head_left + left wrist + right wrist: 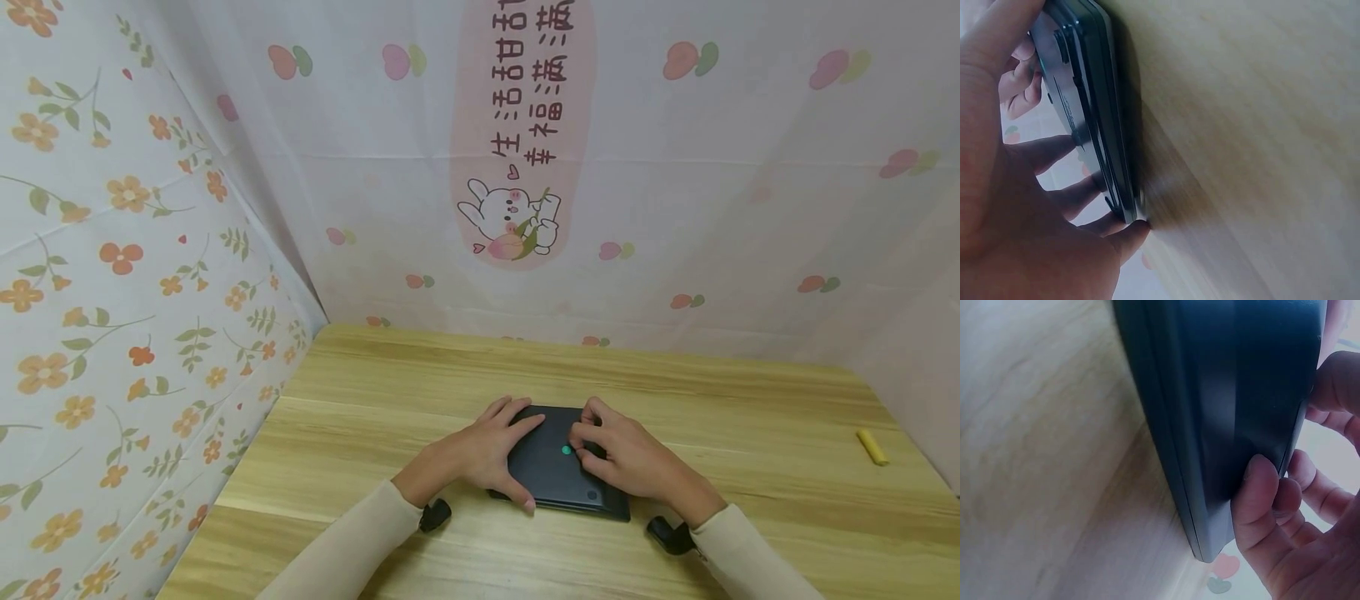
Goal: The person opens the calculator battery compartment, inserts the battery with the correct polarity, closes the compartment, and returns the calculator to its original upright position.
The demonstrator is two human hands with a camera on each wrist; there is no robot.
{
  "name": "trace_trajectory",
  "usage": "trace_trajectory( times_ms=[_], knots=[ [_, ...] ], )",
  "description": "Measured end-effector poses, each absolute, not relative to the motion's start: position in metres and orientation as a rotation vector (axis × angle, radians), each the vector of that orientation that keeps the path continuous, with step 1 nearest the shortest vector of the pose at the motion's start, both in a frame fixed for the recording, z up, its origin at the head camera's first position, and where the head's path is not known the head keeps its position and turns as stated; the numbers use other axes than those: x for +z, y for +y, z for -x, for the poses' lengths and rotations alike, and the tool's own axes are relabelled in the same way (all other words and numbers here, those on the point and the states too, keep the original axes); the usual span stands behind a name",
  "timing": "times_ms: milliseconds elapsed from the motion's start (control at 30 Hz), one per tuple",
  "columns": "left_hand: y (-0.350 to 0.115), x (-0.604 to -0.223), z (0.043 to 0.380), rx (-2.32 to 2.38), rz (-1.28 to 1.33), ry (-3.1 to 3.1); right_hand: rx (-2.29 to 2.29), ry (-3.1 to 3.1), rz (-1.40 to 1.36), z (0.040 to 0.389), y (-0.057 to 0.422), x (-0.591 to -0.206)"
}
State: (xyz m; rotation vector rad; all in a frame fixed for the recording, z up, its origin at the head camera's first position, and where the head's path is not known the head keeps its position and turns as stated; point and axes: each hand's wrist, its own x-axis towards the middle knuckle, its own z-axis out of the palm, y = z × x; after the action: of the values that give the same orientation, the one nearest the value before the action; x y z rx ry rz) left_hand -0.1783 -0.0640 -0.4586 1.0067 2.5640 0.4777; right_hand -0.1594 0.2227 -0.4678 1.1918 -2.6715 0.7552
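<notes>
A dark, flat, box-like device (555, 467) lies on the table, a round green dot (566, 450) and a small round foot (592, 495) showing on its upper face. My left hand (495, 450) spreads over its left end, thumb at the near edge and fingers reaching to the far edge. In the left wrist view the fingertips (1077, 140) bear on the device's face and far side. My right hand (626, 450) has curled fingers near the green dot. In the right wrist view its thumb (1259, 487) presses the device's sloping end, with a bent finger close against the thumb.
A small yellow cylinder (872, 447) lies at the right of the wooden table (405, 367). Patterned cloths (637, 167) hang behind and at the left side. Black camera mounts (670, 535) sit below the wrists.
</notes>
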Motion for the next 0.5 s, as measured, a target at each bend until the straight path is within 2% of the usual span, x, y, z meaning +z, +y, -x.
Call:
trace_trajectory(
  times_ms=[500],
  knots=[
    [-0.0641,-0.4579,0.1778,0.483,-1.011,2.565,0.751,-2.660,-1.200,0.1596,0.2223,-0.4668]
  ],
)
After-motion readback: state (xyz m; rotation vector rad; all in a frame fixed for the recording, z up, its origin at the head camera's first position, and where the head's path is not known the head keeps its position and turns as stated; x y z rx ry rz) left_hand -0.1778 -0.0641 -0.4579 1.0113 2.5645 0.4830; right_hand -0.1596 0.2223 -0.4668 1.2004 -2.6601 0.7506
